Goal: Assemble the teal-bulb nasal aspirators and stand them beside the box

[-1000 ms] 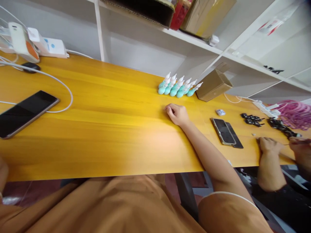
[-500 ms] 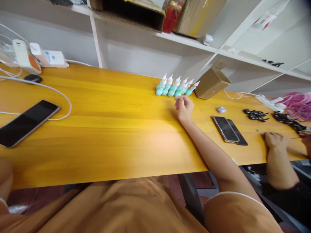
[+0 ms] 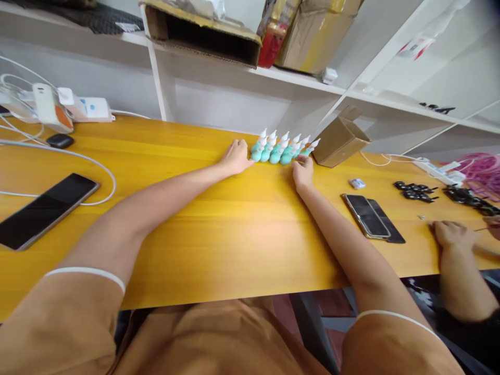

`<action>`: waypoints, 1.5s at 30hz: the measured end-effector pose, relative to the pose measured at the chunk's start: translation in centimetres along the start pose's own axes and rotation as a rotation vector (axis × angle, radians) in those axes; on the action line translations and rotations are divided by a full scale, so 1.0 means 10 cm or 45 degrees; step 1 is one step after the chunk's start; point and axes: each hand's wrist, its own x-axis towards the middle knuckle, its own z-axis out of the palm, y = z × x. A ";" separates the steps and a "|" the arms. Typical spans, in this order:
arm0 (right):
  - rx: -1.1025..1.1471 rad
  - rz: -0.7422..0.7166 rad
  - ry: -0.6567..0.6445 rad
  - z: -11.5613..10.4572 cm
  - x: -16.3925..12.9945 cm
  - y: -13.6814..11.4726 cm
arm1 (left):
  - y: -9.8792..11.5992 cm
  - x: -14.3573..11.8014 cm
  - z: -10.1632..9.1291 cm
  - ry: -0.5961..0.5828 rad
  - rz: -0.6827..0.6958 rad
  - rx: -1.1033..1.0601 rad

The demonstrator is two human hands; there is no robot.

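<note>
Left hand (image 3: 235,157) down at the left end of the teal bottles (image 3: 275,156), back up, fingers bent partway. Fingertips right by the nearest of them; can't tell touch from grip. Right hand (image 3: 303,173) at the right front end of the same cluster, fingers curled in, close up against it. Can't tell if gripping one; fingertips too small to read. Bottles between the two hands, packed in tight rows, white pointed tips up, mostly upright. Rightmost bottle (image 3: 310,149) just beyond right hand, leaning right.

All on yellow wooden table (image 3: 219,239). Past right hand, behind and right: cardboard box (image 3: 339,143). Out to the right of it: small white packet (image 3: 357,183), phone in pale frame (image 3: 366,216), black parts (image 3: 416,190), pink coils (image 3: 478,169). Further right, closer to near edge: co-worker's hand (image 3: 453,234), resting on table. Well left of left hand: large phone (image 3: 47,211), black rounded case (image 3: 60,140) behind it, white adapters (image 3: 94,109) further back.
</note>
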 end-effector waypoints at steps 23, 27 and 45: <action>0.225 0.348 0.075 0.05 -0.51 -0.83 | -0.42 -1.76 -0.51 -0.278 0.182 -0.315; 0.551 0.380 -0.298 0.25 -1.13 -1.63 | -0.65 -2.03 -0.61 -0.184 0.231 -0.270; 1.086 0.336 -0.598 0.62 -1.51 -2.54 | -0.83 -2.02 -0.75 -0.003 0.251 -0.245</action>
